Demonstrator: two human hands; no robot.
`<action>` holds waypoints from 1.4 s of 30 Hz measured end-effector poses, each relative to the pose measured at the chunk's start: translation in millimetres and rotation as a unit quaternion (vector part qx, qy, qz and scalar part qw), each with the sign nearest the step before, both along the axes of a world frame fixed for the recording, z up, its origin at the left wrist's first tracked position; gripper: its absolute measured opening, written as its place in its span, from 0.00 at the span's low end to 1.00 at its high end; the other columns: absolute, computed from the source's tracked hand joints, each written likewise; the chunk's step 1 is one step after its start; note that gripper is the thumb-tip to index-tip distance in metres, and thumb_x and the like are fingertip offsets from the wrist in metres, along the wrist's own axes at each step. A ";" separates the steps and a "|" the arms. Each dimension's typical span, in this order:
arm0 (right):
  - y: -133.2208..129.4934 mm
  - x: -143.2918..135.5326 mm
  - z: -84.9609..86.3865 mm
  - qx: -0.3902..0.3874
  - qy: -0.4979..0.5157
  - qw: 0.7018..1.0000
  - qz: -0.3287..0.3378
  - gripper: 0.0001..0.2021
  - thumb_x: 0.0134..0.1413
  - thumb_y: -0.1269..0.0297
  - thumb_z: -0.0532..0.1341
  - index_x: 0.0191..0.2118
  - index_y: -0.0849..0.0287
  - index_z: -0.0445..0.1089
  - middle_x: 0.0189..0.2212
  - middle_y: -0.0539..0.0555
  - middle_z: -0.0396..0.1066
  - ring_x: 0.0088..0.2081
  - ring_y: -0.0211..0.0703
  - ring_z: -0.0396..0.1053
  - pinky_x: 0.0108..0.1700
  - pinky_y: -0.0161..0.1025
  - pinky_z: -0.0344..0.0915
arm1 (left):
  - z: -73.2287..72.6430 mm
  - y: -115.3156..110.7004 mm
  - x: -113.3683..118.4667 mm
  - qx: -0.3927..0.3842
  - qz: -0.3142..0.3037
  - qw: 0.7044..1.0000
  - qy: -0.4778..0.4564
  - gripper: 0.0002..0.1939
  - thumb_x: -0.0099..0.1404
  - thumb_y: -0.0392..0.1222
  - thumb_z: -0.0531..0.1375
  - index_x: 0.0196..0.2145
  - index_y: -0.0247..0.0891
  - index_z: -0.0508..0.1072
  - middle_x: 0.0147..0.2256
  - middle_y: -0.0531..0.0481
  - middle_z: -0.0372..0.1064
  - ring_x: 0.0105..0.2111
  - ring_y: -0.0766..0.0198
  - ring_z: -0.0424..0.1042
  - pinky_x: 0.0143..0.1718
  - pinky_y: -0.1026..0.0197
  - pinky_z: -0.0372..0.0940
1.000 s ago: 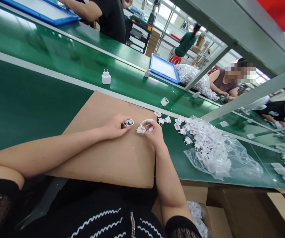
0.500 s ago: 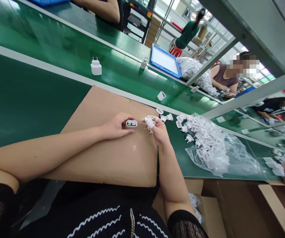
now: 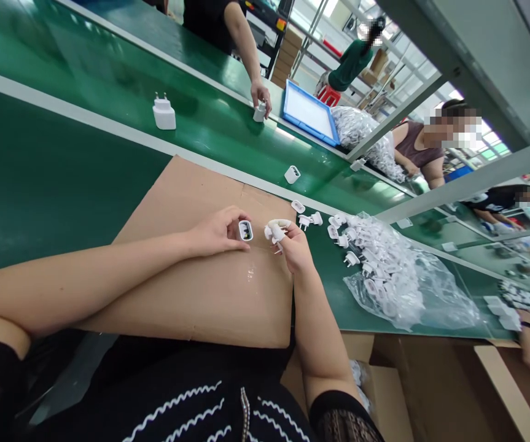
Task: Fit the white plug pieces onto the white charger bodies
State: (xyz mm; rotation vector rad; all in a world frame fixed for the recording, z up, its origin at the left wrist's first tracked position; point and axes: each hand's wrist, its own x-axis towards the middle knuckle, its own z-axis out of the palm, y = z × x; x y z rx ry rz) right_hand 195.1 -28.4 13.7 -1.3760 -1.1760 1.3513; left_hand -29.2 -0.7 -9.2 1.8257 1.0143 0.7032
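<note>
My left hand grips a white charger housing, its open end facing me with dark and yellowish parts inside. Just to the right, my right hand, with white covers on some fingertips, pinches a white plug cap whose metal pins stick out. The two pieces are apart, above a sheet of brown cardboard. Beyond my right hand lie a few loose white plug caps on the green table. A clear plastic bag spills many more of them.
A green conveyor belt runs past the cardboard, carrying a charger with pins up and an open housing. Across it, a co-worker's hand holds another charger. A blue tray and a metal post stand beyond.
The housing in my left hand has turned more upright. My right hand's plug cap has tilted slightly. Chargers on the belt have shifted left, and a co-worker's hand has reached onto one.
</note>
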 end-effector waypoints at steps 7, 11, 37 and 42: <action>-3.4 1.8 -4.9 0.159 -0.248 0.955 -0.034 0.17 0.47 0.57 0.69 0.44 0.55 0.73 0.30 0.48 0.68 0.26 0.36 0.63 0.33 0.37 0.65 | 0.2 6.5 -5.6 -0.065 -0.101 0.993 -0.023 0.34 0.55 0.55 0.68 0.57 0.42 0.68 0.34 0.51 0.72 0.26 0.64 0.67 0.27 0.61 0.62; -2.0 2.9 -9.0 0.161 -0.341 0.926 0.034 0.12 0.51 0.57 0.66 0.41 0.54 0.78 0.35 0.53 0.71 0.30 0.39 0.66 0.36 0.39 0.66 | -4.4 4.9 -1.1 -0.049 -0.029 0.998 -0.038 0.22 0.52 0.54 0.70 0.41 0.41 0.75 0.30 0.53 0.72 0.27 0.64 0.68 0.27 0.62 0.61; -18.9 -32.7 1.9 0.308 -0.460 0.831 0.057 0.18 0.53 0.74 0.57 0.47 0.52 0.74 0.38 0.54 0.73 0.42 0.48 0.69 0.44 0.41 0.66 | -5.7 2.8 7.0 0.060 0.008 0.998 0.000 0.20 0.53 0.59 0.66 0.33 0.40 0.74 0.30 0.52 0.71 0.30 0.61 0.68 0.29 0.61 0.58; -16.7 -37.6 13.7 0.282 -0.519 0.804 0.068 0.18 0.48 0.77 0.56 0.43 0.53 0.74 0.35 0.53 0.73 0.38 0.47 0.68 0.35 0.39 0.60 | -7.1 -0.7 5.9 0.089 0.006 0.996 0.017 0.18 0.56 0.57 0.66 0.35 0.40 0.74 0.33 0.51 0.72 0.31 0.60 0.69 0.29 0.62 0.58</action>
